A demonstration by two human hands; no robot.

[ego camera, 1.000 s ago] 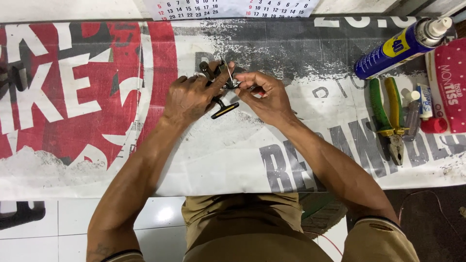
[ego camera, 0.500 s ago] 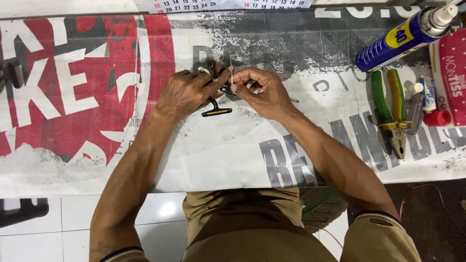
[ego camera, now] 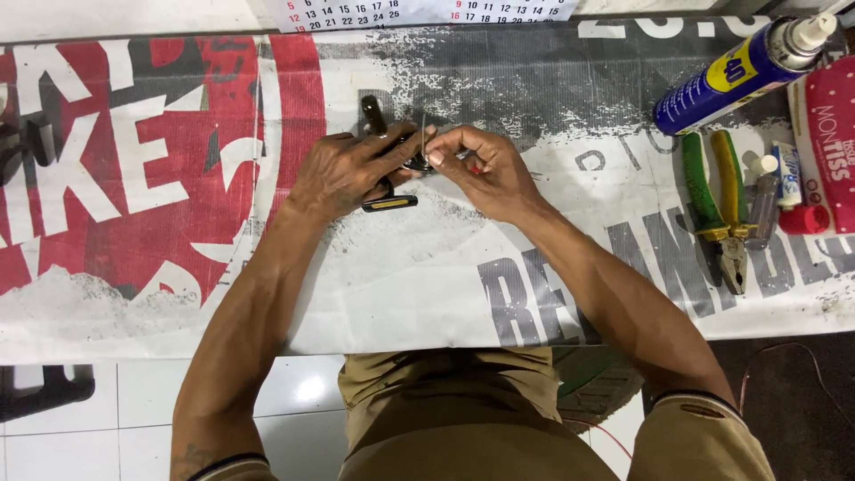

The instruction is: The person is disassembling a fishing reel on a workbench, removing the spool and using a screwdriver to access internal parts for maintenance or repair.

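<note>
A small dark metal part [ego camera: 411, 162] sits between both hands above the printed banner surface [ego camera: 401, 285]. The left hand [ego camera: 343, 174] has its fingers closed around it, while the right hand [ego camera: 485, 169] pinches it at the thumb and fingertips. Green-and-yellow-handled pliers [ego camera: 717, 209] and a blue spray can [ego camera: 735, 76] lie well apart to the right.

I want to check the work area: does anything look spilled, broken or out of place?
Nothing stands out. The spray can lies on its side by the pliers, no spill visible. Both hands hold a small dark part.
</note>
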